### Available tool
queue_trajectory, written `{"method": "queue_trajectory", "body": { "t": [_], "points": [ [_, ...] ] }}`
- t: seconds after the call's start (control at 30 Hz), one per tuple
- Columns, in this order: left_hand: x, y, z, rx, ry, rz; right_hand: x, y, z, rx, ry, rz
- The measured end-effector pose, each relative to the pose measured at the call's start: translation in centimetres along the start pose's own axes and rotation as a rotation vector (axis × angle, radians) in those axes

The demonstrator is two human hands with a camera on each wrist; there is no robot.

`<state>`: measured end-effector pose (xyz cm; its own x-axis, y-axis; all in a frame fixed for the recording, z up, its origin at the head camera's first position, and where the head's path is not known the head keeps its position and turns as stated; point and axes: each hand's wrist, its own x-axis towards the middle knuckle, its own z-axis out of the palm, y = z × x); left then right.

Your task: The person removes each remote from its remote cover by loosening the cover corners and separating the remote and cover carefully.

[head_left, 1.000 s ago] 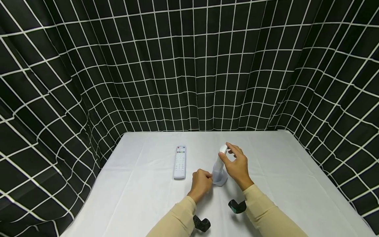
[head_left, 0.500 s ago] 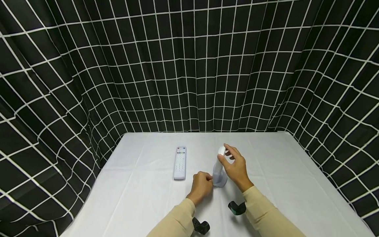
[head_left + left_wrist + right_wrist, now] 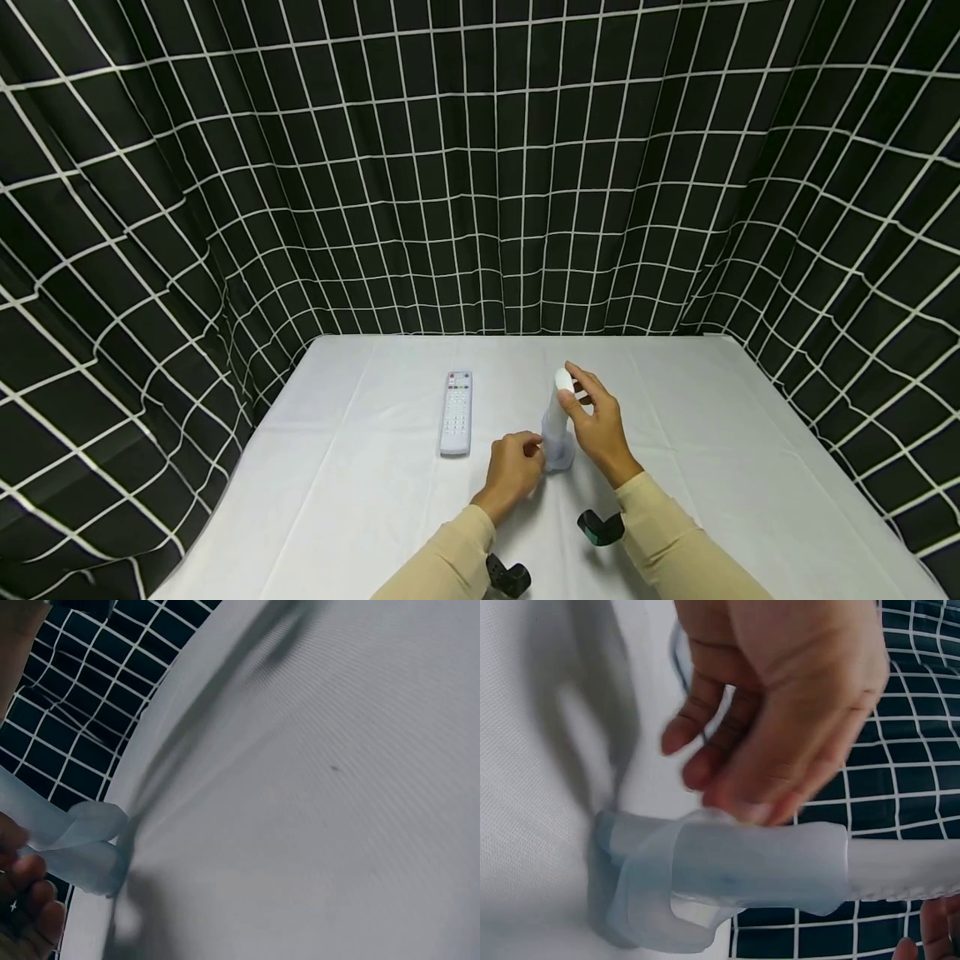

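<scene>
My right hand holds a white remote control near its upper end, thumb on one side and fingers on the other. The remote stands nearly upright over the table. A translucent soft sleeve covers its lower part, and a row of buttons shows along the bare stretch in the right wrist view. My left hand is low beside the sleeve; in the right wrist view its thumb and fingertips pinch the sleeve's edge. The sleeve's lower end looks loose and folded. Only its folded end shows well in the left wrist view.
A second white remote control lies face up on the table to the left, its small buttons showing. White cloth covers the table. Black curtains with a white grid surround the back and sides. Black devices sit at both wrists.
My left fingers have shifted slightly up along the sleeve. The sleeve's lower part, earlier flared to the left, is now narrower. The remote leans less to the right than a second ago.
</scene>
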<state>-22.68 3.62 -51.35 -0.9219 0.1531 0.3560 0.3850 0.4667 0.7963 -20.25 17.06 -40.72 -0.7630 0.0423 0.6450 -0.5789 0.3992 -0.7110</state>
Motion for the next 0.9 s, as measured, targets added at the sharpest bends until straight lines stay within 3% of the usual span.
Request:
{"method": "queue_trajectory", "body": {
  "t": [0.23,0.47,0.63,0.77,0.9],
  "points": [
    [0.6,0.8,0.0,-0.038,0.056,0.07,-0.1,-0.2,-0.2,0.04,-0.017,0.083],
    [0.8,0.9,-0.1,-0.039,0.038,0.019,-0.5,3.9,0.2,0.047,0.027,0.112],
    [0.8,0.9,-0.1,-0.003,0.053,0.036,-0.6,2.3,0.1,0.055,0.042,0.143],
    [0.9,1.0,0.0,0.015,0.068,0.05,-0.5,0.2,0.1,0.022,0.05,0.108],
    [1.0,1.1,0.1,0.019,0.087,0.063,-0.4,-0.2,0.2,0.009,0.083,0.065]
  ]
}}
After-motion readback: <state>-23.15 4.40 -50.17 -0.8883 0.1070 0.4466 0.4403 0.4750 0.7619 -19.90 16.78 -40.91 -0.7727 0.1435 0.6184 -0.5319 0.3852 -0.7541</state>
